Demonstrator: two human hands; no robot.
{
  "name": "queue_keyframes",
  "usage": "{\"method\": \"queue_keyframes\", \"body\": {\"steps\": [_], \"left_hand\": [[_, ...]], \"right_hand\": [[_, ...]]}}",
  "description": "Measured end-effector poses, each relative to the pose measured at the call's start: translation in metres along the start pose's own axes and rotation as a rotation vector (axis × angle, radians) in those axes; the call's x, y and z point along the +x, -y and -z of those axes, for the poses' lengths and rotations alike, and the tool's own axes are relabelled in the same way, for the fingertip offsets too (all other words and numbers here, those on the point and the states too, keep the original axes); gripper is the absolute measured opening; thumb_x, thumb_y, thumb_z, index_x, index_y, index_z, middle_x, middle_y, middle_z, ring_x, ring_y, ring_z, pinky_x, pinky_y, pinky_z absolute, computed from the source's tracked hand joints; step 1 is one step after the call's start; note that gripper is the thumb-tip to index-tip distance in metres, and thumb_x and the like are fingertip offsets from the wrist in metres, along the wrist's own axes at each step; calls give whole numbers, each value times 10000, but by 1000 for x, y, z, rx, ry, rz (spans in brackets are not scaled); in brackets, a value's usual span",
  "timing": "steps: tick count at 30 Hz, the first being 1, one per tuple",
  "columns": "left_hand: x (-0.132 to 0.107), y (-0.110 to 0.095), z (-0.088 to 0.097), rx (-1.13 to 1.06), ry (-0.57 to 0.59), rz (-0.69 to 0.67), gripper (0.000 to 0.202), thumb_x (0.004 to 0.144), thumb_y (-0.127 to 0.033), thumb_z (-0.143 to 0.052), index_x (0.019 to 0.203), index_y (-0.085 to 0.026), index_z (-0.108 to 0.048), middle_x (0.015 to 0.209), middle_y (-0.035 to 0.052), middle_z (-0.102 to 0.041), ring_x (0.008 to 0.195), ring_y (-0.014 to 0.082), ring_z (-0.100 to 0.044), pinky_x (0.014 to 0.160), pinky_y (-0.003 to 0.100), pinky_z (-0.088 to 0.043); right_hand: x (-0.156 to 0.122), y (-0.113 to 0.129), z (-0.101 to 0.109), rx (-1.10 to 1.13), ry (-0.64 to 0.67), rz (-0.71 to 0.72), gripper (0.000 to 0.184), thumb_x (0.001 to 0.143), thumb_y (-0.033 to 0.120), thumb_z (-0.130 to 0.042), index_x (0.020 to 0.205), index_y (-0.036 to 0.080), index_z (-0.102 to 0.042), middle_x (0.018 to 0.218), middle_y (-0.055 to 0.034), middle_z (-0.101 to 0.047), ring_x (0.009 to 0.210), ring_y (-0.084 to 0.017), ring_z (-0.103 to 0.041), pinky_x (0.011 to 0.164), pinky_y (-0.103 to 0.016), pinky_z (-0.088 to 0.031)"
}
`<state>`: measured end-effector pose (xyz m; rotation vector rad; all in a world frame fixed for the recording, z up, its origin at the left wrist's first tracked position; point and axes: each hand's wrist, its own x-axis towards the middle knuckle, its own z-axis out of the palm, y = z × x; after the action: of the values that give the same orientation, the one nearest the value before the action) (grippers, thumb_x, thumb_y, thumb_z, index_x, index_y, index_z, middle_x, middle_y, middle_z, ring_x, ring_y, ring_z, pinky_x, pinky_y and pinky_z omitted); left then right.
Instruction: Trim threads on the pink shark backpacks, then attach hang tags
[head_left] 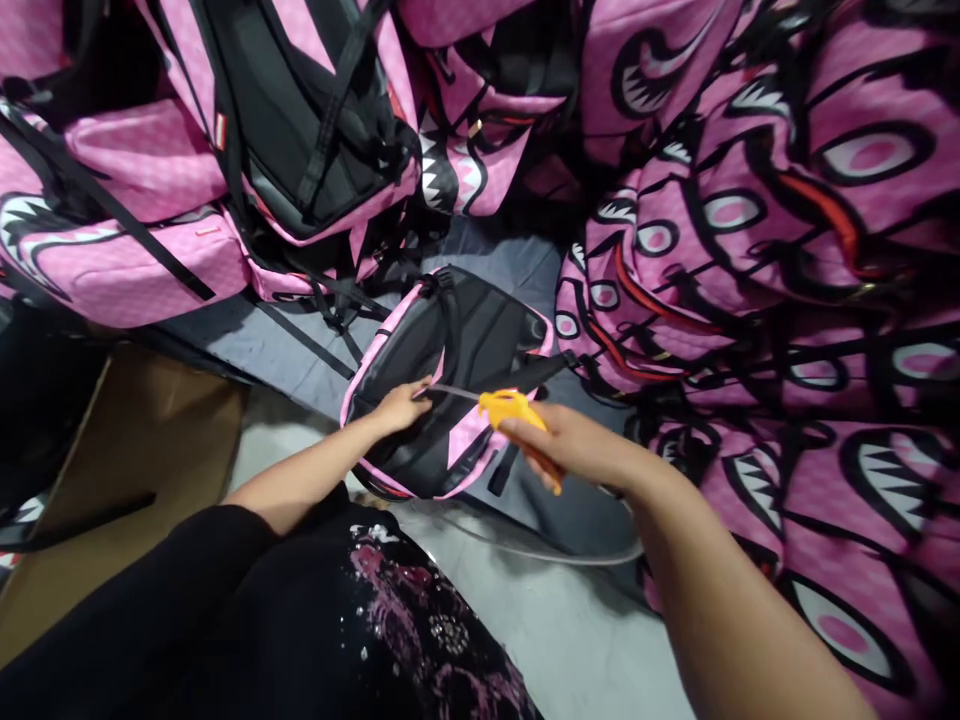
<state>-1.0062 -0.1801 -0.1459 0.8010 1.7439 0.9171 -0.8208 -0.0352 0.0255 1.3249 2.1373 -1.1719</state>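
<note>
A pink and black backpack (465, 350) lies back-side up on the grey floor in front of me. My left hand (400, 407) rests closed on its near edge, fingers pinching the fabric. My right hand (577, 445) is closed round the yellow handle of an air blow gun (510, 408). The gun's thin metal nozzle points left, and its tip sits right beside my left fingers. A clear hose (525, 545) curves away below the gun over the floor.
Piles of pink backpacks with shark-mouth and eye prints fill the right side (787, 250) and the back left (150, 200). A brown cardboard sheet (142, 450) lies at the left. My black patterned clothing (337, 620) covers the lower middle.
</note>
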Motion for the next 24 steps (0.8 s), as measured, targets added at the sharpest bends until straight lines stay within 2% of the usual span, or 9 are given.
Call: {"method": "queue_keyframes", "body": {"steps": [2, 4, 7, 9, 11, 14, 16, 20, 24], "left_hand": [[-1, 7, 17, -360, 239, 12, 566, 933, -519, -406, 1329, -139, -543, 1206, 193, -651, 1011, 262, -662, 893, 408, -510], [-3, 13, 28, -490, 369, 45, 725, 943, -623, -217, 1238, -84, -602, 1109, 231, -675, 900, 249, -674, 796, 392, -537], [-6, 10, 17, -131, 68, 30, 720, 950, -613, -211, 1248, -91, -607, 1006, 204, -686, 844, 244, -658, 756, 388, -539], [-10, 3, -4, 119, -178, -33, 601, 917, -559, -443, 1385, -188, -508, 1170, 173, -630, 1047, 293, -615, 897, 445, -502], [-16, -6, -24, 328, -298, -100, 688, 839, -462, -633, 1462, -283, -405, 1410, 159, -464, 1288, 367, -446, 1048, 531, -378], [-27, -16, -49, 705, -358, -264, 702, 858, -399, -623, 1489, -253, -354, 1586, 166, -195, 1436, 397, -197, 1129, 587, -212], [-35, -19, -67, 844, -298, -391, 738, 858, -455, -610, 1499, -224, -327, 1609, 169, -124, 1441, 385, -185, 1132, 568, -213], [-41, -16, -98, 867, -148, -298, 898, 740, -395, -753, 1484, -111, -338, 1535, 266, -270, 1318, 413, -375, 1046, 556, -351], [-35, -7, -91, 463, -192, -277, 518, 884, -223, -551, 1391, -138, -486, 1398, 194, -511, 1254, 311, -499, 1054, 479, -396]], "right_hand": [[-3, -6, 2, 2, -97, -20, 315, 923, 474, -492, 963, 170, -563, 471, 16, -547, 382, -133, -519, 405, -217, -379], [-7, -13, 0, 16, -33, 4, 322, 912, 483, -503, 941, 168, -564, 478, 11, -554, 375, -128, -508, 403, -217, -374], [-14, -22, -5, 31, 87, 53, 352, 900, 506, -521, 1003, 174, -570, 502, 20, -566, 382, -122, -501, 413, -214, -365], [-19, -29, -5, -54, -46, -9, 372, 922, 506, -487, 1058, 168, -562, 489, 22, -555, 391, -136, -515, 422, -220, -362], [-25, -41, 1, -144, -59, -52, 383, 940, 506, -458, 1078, 164, -560, 505, 7, -578, 420, -152, -551, 449, -233, -385], [-37, -62, 9, -277, -138, -187, 399, 950, 513, -434, 1081, 158, -559, 530, -14, -600, 471, -177, -593, 493, -252, -419], [-46, -75, 8, -276, -216, -257, 399, 955, 508, -416, 1091, 155, -543, 520, -6, -583, 473, -183, -596, 488, -256, -420], [-65, -98, -6, -10, 30, -127, 396, 931, 525, -445, 1092, 172, -526, 542, 23, -570, 427, -158, -564, 441, -241, -405], [-82, -126, -21, 4, -259, -221, 360, 935, 499, -424, 1000, 164, -538, 514, 12, -572, 418, -152, -554, 458, -241, -407]]}}
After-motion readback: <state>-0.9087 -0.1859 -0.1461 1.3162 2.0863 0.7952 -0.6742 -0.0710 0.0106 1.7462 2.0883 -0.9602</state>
